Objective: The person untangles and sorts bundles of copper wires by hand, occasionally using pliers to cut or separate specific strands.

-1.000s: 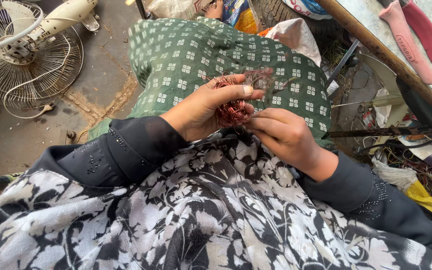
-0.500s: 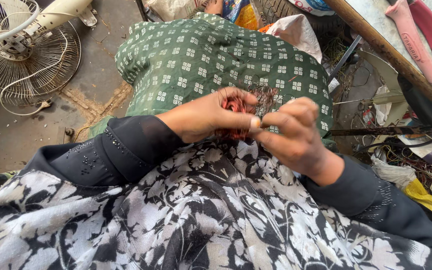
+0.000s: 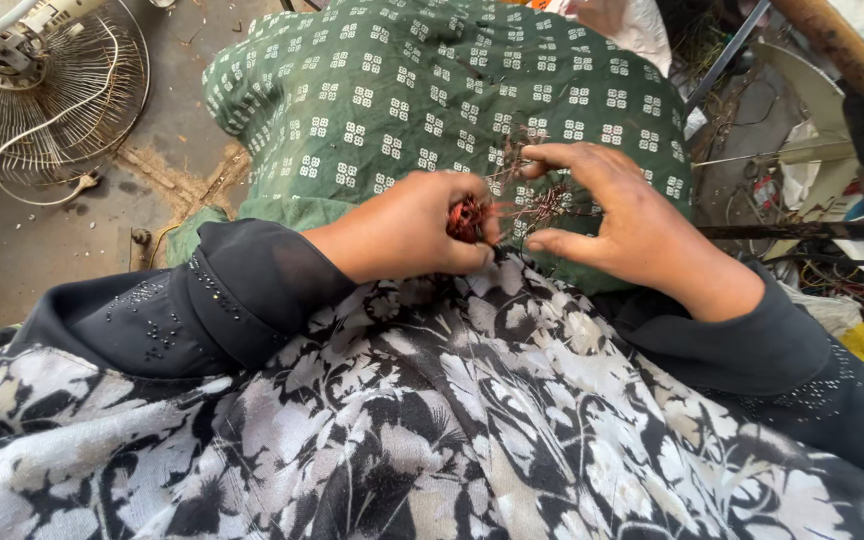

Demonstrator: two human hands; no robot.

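My left hand (image 3: 407, 228) is closed around a small reddish bundle of copper wire (image 3: 467, 218), which peeks out between its fingers. My right hand (image 3: 624, 222) sits just to the right of it, thumb and forefinger pinching thin tangled wire strands (image 3: 542, 203) that run out of the bundle. Both hands rest over my knee, which is covered by green cloth with white square motifs (image 3: 402, 90). A black-and-white floral cloth (image 3: 432, 420) lies across my lap below the hands.
A bare metal fan guard with a white cord (image 3: 37, 100) lies on the dirty floor at upper left. A pile of scrap wires, rods and metal parts (image 3: 802, 200) crowds the right side. A wooden pole (image 3: 847, 55) slants across the upper right corner.
The hands have drawn slightly apart: my right hand has shifted right and opened its pinch around thin strands, while my left hand has closed more tightly over the reddish bundle. The view has tilted down.
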